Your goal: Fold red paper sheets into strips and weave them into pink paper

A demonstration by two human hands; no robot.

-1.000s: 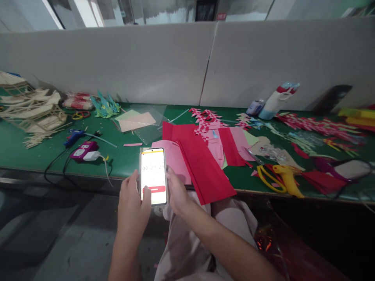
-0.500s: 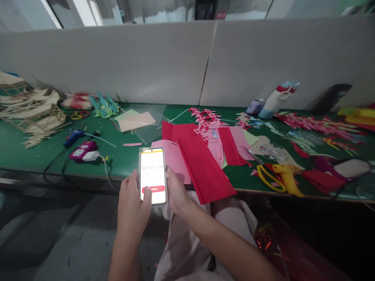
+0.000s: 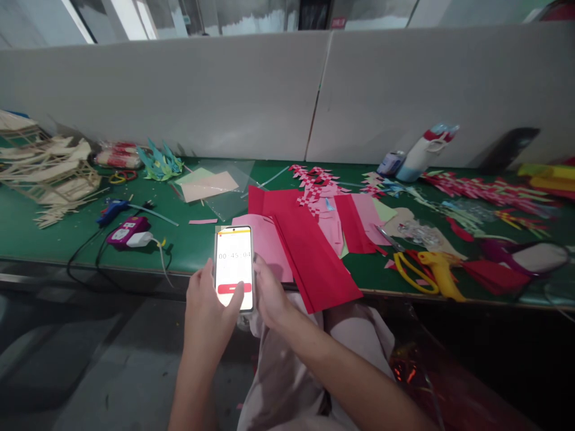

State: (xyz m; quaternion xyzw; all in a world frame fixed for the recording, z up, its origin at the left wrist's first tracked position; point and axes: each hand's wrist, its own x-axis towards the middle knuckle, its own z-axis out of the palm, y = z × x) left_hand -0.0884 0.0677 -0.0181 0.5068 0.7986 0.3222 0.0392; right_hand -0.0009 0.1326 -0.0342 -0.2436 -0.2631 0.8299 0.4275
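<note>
Phone: held by both hands at the near edge of the green table, screen facing the wearer. In view, it overlaps the left part of the pink sheet.
Display: lit white; digits read 00, 45, 04, with a red button below them.
Left hand: clamped on the phone; fingers along the left edge, thumb across the lower screen. The thumb tip overlaps the right end of the red button; contact cannot be told.
Right hand: closed against the phone's right edge; the fingertips behind the case are hidden.
Pink sheet: lies flat on the table, partly covered by the red sheet.
Red sheet: lies slantwise right of the phone; the near corner projects past the table edge, above the lap.
Woven strips: red and pink, located behind the red sheet.
Cutting and gluing tools: yellow-handled scissors lie right of the red sheet, near a yellow glue gun. A blue glue gun lies on the left side.
Power unit: purple adapter with a white plug inserted, near the blue glue gun.
Wooden model: far left of the table.
Bottle: tilted in view, just beside a can, before the grey partition.
</note>
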